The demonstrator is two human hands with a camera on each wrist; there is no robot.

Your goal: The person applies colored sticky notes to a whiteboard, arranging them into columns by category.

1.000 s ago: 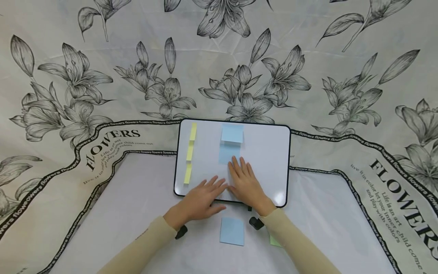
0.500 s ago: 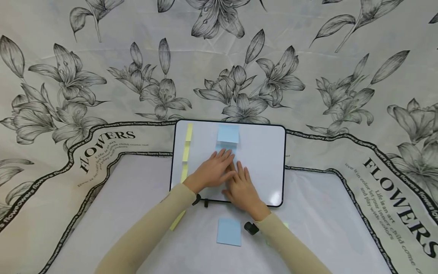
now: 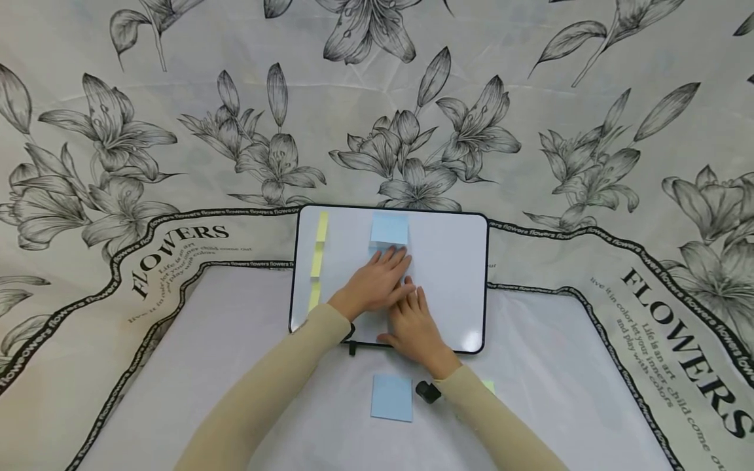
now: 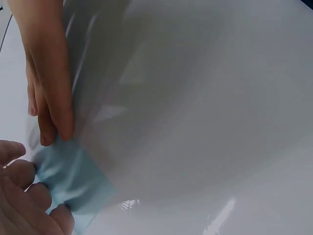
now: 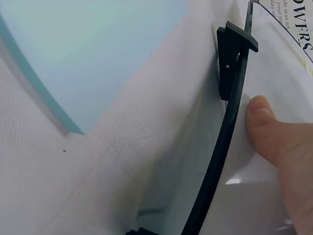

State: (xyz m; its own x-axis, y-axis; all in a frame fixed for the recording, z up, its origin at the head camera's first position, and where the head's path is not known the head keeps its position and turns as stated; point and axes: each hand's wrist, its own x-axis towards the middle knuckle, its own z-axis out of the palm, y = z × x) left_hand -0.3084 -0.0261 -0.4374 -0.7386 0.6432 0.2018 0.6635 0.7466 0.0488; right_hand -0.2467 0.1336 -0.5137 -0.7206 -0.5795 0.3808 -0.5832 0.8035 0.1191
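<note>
A black-framed whiteboard (image 3: 448,281) leans upright at the middle of the table. My left hand (image 3: 371,284) lies across its centre, fingers extended, pressing on a blue sticky note (image 4: 80,178). That note looks slightly rippled in the left wrist view, and in the head view the hand covers most of it. My right hand (image 3: 414,327) rests on the board just lower right, fingers extended, its fingertips at the left hand's thumb. In the right wrist view the right thumb (image 5: 264,122) lies against the board. Above both hands is another blue sticky note (image 3: 389,229), its lower edge standing out.
Several yellow strips (image 3: 317,260) run down the board's left side. A black foot (image 3: 352,348) sticks out under the frame. A blue sticky-note pad (image 3: 392,398) lies on the table in front, and a green note (image 3: 489,386) shows behind the right sleeve.
My left hand has moved up and right from the board's lower edge onto the lower blue note. The right hand has slid slightly down, its fingers now beside the left thumb.
</note>
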